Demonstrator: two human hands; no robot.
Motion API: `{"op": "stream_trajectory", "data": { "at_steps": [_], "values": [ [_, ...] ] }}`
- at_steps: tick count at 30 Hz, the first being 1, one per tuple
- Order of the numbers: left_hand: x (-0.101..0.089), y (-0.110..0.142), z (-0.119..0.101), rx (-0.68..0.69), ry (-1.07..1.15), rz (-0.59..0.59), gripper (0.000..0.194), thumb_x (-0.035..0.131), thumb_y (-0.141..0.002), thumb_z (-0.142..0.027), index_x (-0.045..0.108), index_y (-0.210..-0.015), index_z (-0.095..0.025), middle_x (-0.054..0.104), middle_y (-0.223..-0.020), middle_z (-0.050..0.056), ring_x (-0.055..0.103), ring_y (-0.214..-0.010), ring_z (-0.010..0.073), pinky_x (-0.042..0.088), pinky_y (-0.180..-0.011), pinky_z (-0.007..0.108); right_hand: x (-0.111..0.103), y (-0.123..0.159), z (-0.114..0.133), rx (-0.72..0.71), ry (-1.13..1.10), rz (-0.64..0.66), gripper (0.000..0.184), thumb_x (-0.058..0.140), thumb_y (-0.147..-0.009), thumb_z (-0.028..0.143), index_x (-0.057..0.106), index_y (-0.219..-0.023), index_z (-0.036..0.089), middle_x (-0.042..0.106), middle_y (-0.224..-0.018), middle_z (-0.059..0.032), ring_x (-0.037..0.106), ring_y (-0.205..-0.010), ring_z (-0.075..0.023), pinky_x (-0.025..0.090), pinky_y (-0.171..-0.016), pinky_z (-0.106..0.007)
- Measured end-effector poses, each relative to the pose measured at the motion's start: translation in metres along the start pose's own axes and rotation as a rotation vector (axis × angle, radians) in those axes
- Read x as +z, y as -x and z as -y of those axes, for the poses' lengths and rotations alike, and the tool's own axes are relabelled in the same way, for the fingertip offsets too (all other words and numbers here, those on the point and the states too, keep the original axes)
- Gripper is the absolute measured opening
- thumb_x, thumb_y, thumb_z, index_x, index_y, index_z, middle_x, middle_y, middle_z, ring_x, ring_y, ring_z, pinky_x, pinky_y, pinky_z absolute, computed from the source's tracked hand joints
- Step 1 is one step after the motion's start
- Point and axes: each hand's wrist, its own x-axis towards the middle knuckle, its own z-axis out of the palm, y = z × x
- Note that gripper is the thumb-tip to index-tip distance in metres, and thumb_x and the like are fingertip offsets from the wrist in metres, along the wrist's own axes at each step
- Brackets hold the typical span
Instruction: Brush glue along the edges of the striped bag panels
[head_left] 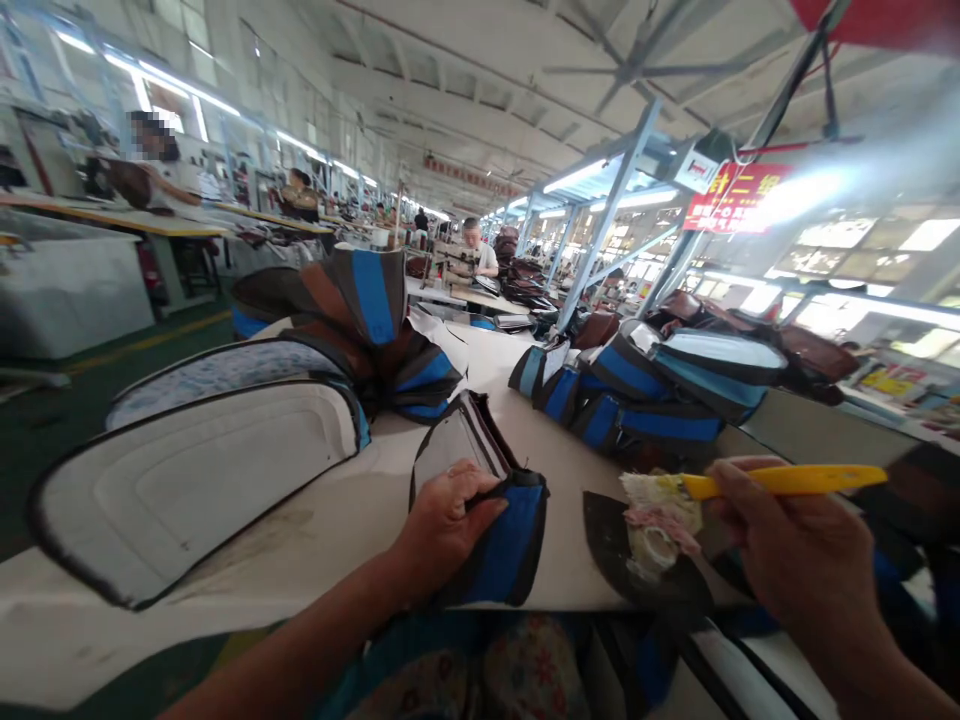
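Left hand (442,525) pinches the near top edge of a blue-and-dark bag piece (514,535), thumb on the rim and fingers over its pale inner side; the right hand (806,560) grasps a yellow-handled brush (795,481). The bag piece rests at the near edge of the white tabletop (360,520), in front of the person. It looks light, with soft, foldable walls and a somewhat stiffer bound rim, so the rim seems the best hold; squeezing the wall would probably crease it. The brush looks light and firm, best held by its smooth handle, away from the clotted head, which could be tacky. Below that head is a crusted, ring-like lump (660,548) near a dark flat piece (606,525). Farther out are a large white panel (210,475) on the left and blue-and-dark pieces (664,422) heaped on the right. No brand shows on the bag piece. On the red sign (739,200), "二" is legible; glare blurs the rest.
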Motion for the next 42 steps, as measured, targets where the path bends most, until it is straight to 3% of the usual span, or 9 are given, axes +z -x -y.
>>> {"op": "stream_trajectory", "data": {
  "at_steps": [3, 6, 11, 20, 29, 32, 35, 38, 42],
  "values": [
    [-0.006, -0.004, -0.012, 0.018, 0.056, 0.079, 0.014, 0.060, -0.093, -0.025, 0.073, -0.092, -0.020, 0.067, -0.083, 0.001, 0.061, -0.083, 0.0157, 0.045, -0.078, 0.027, 0.026, 0.015, 0.061, -0.186, -0.103, 0.103, 0.019, 0.073, -0.087, 0.040, 0.069, -0.083, 0.021, 0.064, -0.070, -0.0002, 0.056, -0.050, -0.0135, 0.047, -0.044, -0.024],
    [-0.010, -0.004, -0.017, -0.009, 0.083, 0.122, 0.016, 0.059, -0.093, -0.025, 0.074, -0.091, -0.020, 0.065, -0.079, 0.001, 0.059, -0.080, 0.0158, 0.044, -0.076, 0.027, 0.051, 0.024, 0.080, -0.385, -0.112, 0.263, 0.013, 0.068, -0.092, 0.032, 0.068, -0.084, 0.021, 0.064, -0.076, 0.0000, 0.057, -0.056, -0.0126, 0.046, -0.049, -0.024],
    [-0.019, -0.002, -0.016, -0.098, 0.119, 0.135, 0.017, 0.062, -0.091, -0.029, 0.074, -0.088, -0.019, 0.065, -0.081, 0.002, 0.059, -0.081, 0.0169, 0.044, -0.077, 0.028, 0.079, 0.022, 0.068, -0.616, -0.018, 0.490, 0.007, 0.059, -0.096, 0.022, 0.062, -0.090, 0.022, 0.059, -0.074, 0.0031, 0.057, -0.064, -0.0119, 0.044, -0.060, -0.027],
    [-0.031, -0.003, -0.012, -0.185, 0.174, 0.152, 0.020, 0.062, -0.091, -0.035, 0.074, -0.088, -0.019, 0.065, -0.082, 0.001, 0.061, -0.081, 0.0168, 0.045, -0.075, 0.026, 0.082, 0.021, 0.079, -0.841, 0.066, 0.529, 0.006, 0.057, -0.096, 0.017, 0.059, -0.092, 0.022, 0.068, -0.087, -0.0028, 0.066, -0.077, -0.0181, 0.049, -0.068, -0.031],
    [-0.037, -0.001, -0.003, -0.196, 0.152, 0.160, 0.020, 0.063, -0.091, -0.036, 0.073, -0.092, -0.019, 0.067, -0.086, 0.001, 0.062, -0.083, 0.0173, 0.047, -0.076, 0.028, 0.080, 0.025, 0.057, -0.785, 0.052, 0.459, 0.006, 0.058, -0.095, 0.016, 0.060, -0.096, 0.022, 0.069, -0.090, -0.0039, 0.067, -0.084, -0.0185, 0.052, -0.071, -0.030],
    [-0.032, 0.001, -0.004, -0.052, 0.009, 0.100, 0.016, 0.060, -0.093, -0.030, 0.071, -0.090, -0.019, 0.066, -0.084, 0.002, 0.062, -0.080, 0.0159, 0.048, -0.074, 0.027, 0.077, 0.022, 0.050, -0.741, 0.112, 0.432, 0.004, 0.058, -0.096, 0.020, 0.061, -0.096, 0.022, 0.070, -0.093, -0.0045, 0.067, -0.084, -0.0190, 0.053, -0.072, -0.032],
    [-0.024, 0.005, -0.006, 0.242, -0.276, -0.037, 0.014, 0.053, -0.095, -0.020, 0.067, -0.096, -0.016, 0.064, -0.085, 0.005, 0.059, -0.078, 0.0165, 0.048, -0.070, 0.028, 0.066, 0.017, 0.055, -0.632, 0.093, 0.319, 0.006, 0.061, -0.096, 0.027, 0.065, -0.096, 0.023, 0.070, -0.096, -0.0042, 0.068, -0.090, -0.0209, 0.053, -0.079, -0.034],
    [-0.012, 0.010, -0.009, 0.542, -0.553, -0.077, 0.015, 0.050, -0.093, -0.012, 0.063, -0.100, -0.012, 0.061, -0.082, 0.007, 0.054, -0.074, 0.0181, 0.048, -0.066, 0.030, 0.058, 0.016, 0.075, -0.529, 0.058, 0.243, 0.015, 0.063, -0.095, 0.032, 0.068, -0.084, 0.023, 0.070, -0.089, -0.0031, 0.067, -0.080, -0.0196, 0.053, -0.068, -0.030],
    [0.000, 0.011, -0.012, 0.707, -0.647, -0.064, 0.012, 0.049, -0.093, -0.011, 0.060, -0.091, -0.013, 0.056, -0.076, 0.006, 0.050, -0.069, 0.0176, 0.047, -0.061, 0.031, 0.067, 0.020, 0.101, -0.560, 0.071, 0.365, 0.019, 0.061, -0.096, 0.031, 0.065, -0.079, 0.021, 0.066, -0.074, 0.0008, 0.058, -0.056, -0.0123, 0.043, -0.052, -0.026]
  ]
}}
